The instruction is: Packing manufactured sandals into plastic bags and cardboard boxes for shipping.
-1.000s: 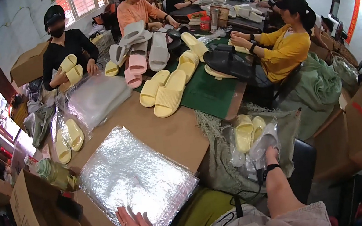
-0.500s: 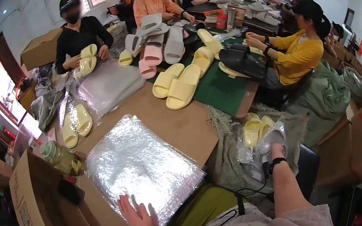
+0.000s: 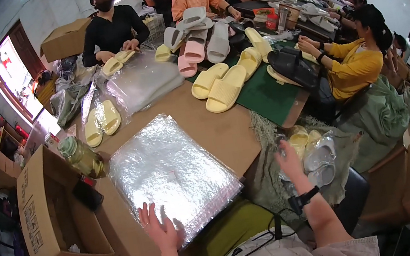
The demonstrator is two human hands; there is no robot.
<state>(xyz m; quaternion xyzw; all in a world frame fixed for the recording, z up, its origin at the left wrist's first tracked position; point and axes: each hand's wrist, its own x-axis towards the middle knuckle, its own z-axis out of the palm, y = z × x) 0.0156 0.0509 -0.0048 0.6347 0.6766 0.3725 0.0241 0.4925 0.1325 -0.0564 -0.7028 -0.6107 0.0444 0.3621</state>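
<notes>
My left hand (image 3: 161,230) is open, fingers spread, at the near left edge of a flat stack of shiny clear plastic bags (image 3: 168,166). My right hand (image 3: 289,160) is raised with its fingers apart and nothing seen in it. It is just left of a pair of grey slippers (image 3: 321,155) in clear plastic. Partly behind that hand, a pair of yellow slippers (image 3: 299,140) lies in a bag. Both pairs rest on a green woven sack (image 3: 345,151) to the right of the table.
Loose yellow slippers (image 3: 226,90) and a pink slipper (image 3: 194,49) lie farther back. A bagged yellow pair (image 3: 102,123), a glass jar (image 3: 80,155), a phone (image 3: 88,194) and an open carton (image 3: 38,224) are at left. Several co-workers sit around the table, one in yellow (image 3: 354,69).
My right hand has come off the bagged grey slippers and moved left and up. My left hand stays by the bag stack, fingers more raised. The view has shifted. A co-worker's yellow slippers are lowered.
</notes>
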